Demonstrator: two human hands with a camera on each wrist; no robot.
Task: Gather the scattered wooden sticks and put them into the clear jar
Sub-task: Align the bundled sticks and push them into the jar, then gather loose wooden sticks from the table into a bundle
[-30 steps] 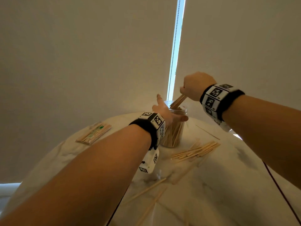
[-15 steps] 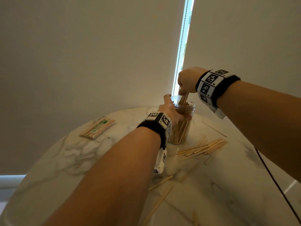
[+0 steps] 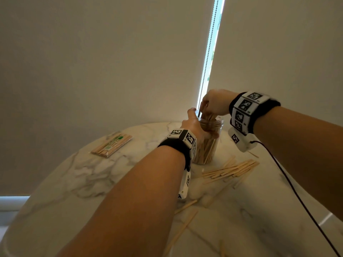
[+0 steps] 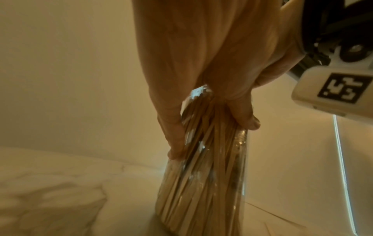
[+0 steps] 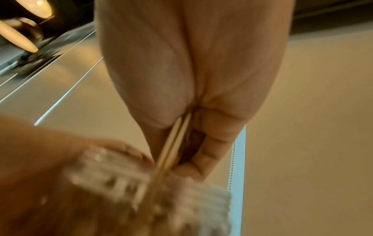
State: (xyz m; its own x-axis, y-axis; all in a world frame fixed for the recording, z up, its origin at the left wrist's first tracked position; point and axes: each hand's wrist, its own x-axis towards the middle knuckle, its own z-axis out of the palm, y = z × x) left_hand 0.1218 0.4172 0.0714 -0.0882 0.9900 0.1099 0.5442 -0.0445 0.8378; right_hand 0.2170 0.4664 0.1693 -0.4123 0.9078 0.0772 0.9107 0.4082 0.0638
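Observation:
A clear jar [image 3: 209,143] packed with upright wooden sticks stands on the marble table [image 3: 92,175]. My left hand [image 3: 194,125] grips the jar's side, thumb and fingers wrapped round the jar [image 4: 203,183]. My right hand [image 3: 213,104] sits just above the jar's mouth and pinches a few sticks [image 5: 173,146] whose lower ends are inside the jar's rim [image 5: 141,180]. A loose pile of sticks [image 3: 232,168] lies on the table right of the jar. More single sticks [image 3: 183,225] lie nearer to me.
A sealed pack of sticks [image 3: 112,145] lies at the table's back left. A dark cable [image 3: 289,182] runs from my right wrist device across the right side. Roller blinds with a bead chain [image 3: 207,58] hang behind the table.
My right hand has come down from above the jar to its mouth, lowering the held sticks from slanted over the rim into the jar. My left hand has stayed on the jar.

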